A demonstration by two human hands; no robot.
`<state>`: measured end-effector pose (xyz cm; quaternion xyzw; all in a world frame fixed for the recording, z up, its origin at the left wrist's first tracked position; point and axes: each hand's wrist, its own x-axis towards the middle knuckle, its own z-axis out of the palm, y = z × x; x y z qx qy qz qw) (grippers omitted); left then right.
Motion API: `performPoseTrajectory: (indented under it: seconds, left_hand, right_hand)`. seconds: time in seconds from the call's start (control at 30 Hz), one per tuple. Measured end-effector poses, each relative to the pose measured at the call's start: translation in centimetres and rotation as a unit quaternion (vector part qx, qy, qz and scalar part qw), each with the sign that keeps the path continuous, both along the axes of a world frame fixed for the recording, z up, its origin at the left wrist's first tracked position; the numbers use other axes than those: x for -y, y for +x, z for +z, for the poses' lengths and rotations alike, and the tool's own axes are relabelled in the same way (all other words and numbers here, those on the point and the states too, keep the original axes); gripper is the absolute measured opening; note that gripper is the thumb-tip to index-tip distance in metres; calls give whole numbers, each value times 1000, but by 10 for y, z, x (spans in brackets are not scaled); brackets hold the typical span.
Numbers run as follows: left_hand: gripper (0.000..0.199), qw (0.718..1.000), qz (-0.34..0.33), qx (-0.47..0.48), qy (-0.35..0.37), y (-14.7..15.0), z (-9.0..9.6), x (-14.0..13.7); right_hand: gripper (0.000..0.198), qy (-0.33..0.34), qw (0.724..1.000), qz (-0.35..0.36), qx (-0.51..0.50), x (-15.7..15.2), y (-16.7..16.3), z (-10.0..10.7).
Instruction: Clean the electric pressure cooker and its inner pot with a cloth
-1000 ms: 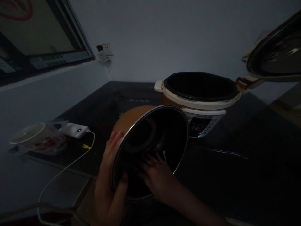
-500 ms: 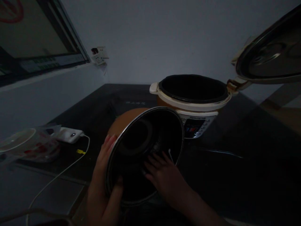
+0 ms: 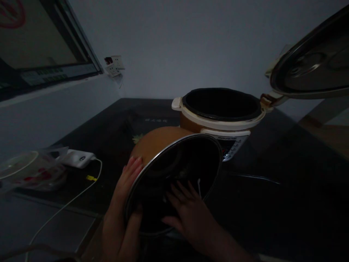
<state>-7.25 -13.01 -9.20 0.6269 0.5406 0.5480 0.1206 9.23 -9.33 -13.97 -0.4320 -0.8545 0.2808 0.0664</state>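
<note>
Both hands on tilted pot (image 3: 174, 182) | my left hand (image 3: 124, 203) clamps its rim, thumb inside | right hand (image 3: 188, 211) spread flat inside | cooker (image 3: 220, 120) just beyond grip | I judge: hold rim steady, wipe gently

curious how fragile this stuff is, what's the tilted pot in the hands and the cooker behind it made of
Pot: probably metal, with a bright silvery rim, orange coated outside and dark inside. Cooker: looks like glossy cream plastic at the rim, orange body; its open lid reflects like polished metal.
</note>
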Motion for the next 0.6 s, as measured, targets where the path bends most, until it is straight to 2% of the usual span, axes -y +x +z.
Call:
performPoseTrajectory:
  seconds: [0.13,0.27,0.43,0.6]
  left_hand:
    - [56,1000,11,-17,-14,-8,-2,-1]
    - [54,998,45,11,-42,-12,-1,-2]
    - [48,997,63,23,-48,-21,11,-9]
    - [46,998,58,23,-26,-27,16,-19]
  right_hand:
    - [66,-4,994,63,-92,7,-2,2]
    - [74,27,990,112,-78,5,6,-4]
    - [48,147,983,107,-8,5,12,-16]
    - [36,267,957,86,-73,10,2,-26]
